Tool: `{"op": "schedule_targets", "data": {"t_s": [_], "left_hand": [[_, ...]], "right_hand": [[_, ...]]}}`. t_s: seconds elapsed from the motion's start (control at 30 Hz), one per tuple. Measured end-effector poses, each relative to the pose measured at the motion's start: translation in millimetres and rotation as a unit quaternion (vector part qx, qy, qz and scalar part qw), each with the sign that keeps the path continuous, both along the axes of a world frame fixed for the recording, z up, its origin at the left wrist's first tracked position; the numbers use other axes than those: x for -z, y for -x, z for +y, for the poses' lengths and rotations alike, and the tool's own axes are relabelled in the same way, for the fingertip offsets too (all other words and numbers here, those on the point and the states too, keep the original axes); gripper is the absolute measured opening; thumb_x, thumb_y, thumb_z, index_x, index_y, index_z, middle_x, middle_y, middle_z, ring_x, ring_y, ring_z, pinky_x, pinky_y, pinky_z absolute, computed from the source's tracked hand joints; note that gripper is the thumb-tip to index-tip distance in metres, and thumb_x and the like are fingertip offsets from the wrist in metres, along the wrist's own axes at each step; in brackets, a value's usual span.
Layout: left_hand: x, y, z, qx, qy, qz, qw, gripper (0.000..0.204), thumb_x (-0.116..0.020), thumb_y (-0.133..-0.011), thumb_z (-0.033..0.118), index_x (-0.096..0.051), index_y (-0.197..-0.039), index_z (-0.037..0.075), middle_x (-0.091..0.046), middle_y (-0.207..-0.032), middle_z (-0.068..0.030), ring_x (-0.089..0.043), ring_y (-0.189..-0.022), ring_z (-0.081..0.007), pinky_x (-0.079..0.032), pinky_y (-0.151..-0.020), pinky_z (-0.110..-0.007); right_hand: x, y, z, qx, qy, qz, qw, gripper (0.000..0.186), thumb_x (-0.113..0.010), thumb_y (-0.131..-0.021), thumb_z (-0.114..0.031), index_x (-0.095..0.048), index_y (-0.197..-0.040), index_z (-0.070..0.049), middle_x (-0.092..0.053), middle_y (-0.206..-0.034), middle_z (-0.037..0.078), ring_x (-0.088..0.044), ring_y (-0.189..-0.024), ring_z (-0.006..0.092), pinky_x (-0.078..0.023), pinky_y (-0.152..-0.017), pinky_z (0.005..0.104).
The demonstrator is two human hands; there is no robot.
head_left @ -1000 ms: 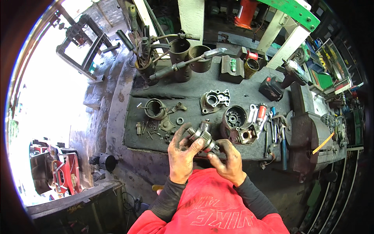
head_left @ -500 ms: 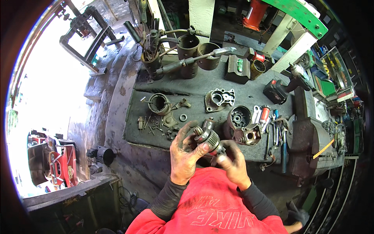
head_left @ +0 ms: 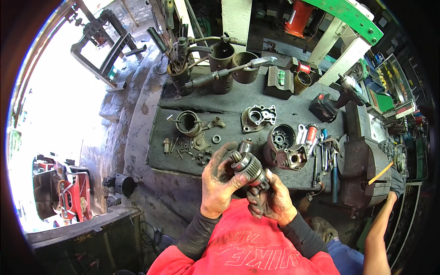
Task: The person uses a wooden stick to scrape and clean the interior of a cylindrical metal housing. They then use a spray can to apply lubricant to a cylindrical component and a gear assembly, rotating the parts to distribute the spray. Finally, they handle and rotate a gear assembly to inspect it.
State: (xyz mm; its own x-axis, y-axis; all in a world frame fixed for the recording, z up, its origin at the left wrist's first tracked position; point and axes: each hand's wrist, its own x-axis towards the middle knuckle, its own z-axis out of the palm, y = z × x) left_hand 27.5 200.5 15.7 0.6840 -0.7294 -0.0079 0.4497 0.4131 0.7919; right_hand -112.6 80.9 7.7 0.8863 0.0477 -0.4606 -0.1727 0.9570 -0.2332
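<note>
A grimy steel starter drive (head_left: 250, 168), with a toothed pinion and a ribbed collar, is held in front of my red top. My left hand (head_left: 217, 183) is closed round its upper left side, the thumb across the collar. At the lower right end, my right hand (head_left: 275, 199) grips it with thumb and curled fingers. Just beyond it stands a small metal cylinder (head_left: 246, 145), partly hidden. Near my right hand lie a round housing (head_left: 275, 156) and a metal end bracket (head_left: 295, 159). A flat cast cover (head_left: 259, 118) rests farther back on the bench.
Left on the bench (head_left: 220, 106) are a ring-shaped casing (head_left: 187, 123) and several small screws (head_left: 184, 149). Wrenches (head_left: 324, 153) and a hammer (head_left: 334, 176) lie right, beside a vise (head_left: 366, 167). Another person's gloved hand (head_left: 398, 183) is at the vise. Tool-filled cans (head_left: 179, 80) stand behind.
The starter drive has tilted and shifted slightly down; my right hand has moved lower on its end, fingers curling underneath. The other person's arm has come up at right, its gloved hand reaching the vise.
</note>
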Motion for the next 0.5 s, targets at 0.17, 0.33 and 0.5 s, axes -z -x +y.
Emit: {"op": "schedule_targets", "data": {"t_s": [0.17, 0.33, 0.5], "left_hand": [[2, -2, 0, -0.036, -0.035, -0.034, 0.998, 0.078, -0.087, -0.089, 0.016, -0.046, -0.153, 0.0, -0.067, -0.129, -0.0147, -0.068, -0.115, -0.0238, -0.057, -0.101, -0.038], [1, 5, 0, -0.057, -0.047, -0.016, 0.997, 0.076, -0.086, -0.09, 0.018, -0.047, -0.153, 0.003, -0.067, -0.126, -0.014, -0.07, -0.114, -0.0251, -0.06, -0.098, -0.039], [-3, 10, -2, -0.07, -0.016, 0.029, 0.997, 0.069, -0.085, -0.091, 0.018, -0.048, -0.147, 0.003, -0.067, -0.124, -0.0153, -0.07, -0.111, -0.0256, -0.062, -0.095, -0.04]], "right_hand": [[-7, -3, -2, 0.037, 0.439, -0.038, 0.897, 0.049, -0.067, -0.102, -0.047, -0.059, -0.118, -0.001, -0.063, -0.092, 0.011, -0.066, -0.074, 0.0245, -0.057, -0.071, 0.038], [-5, -6, -1, 0.159, 0.863, -0.047, 0.477, 0.048, -0.088, -0.08, -0.01, -0.059, -0.117, 0.001, -0.063, -0.104, 0.013, -0.066, -0.088, 0.0222, -0.056, -0.072, 0.0331], [-2, -2, 3, 0.147, 0.804, -0.012, 0.576, 0.05, -0.09, -0.079, -0.012, -0.06, -0.117, 0.0, -0.064, -0.106, 0.013, -0.065, -0.086, 0.0218, -0.056, -0.072, 0.0341]]}}
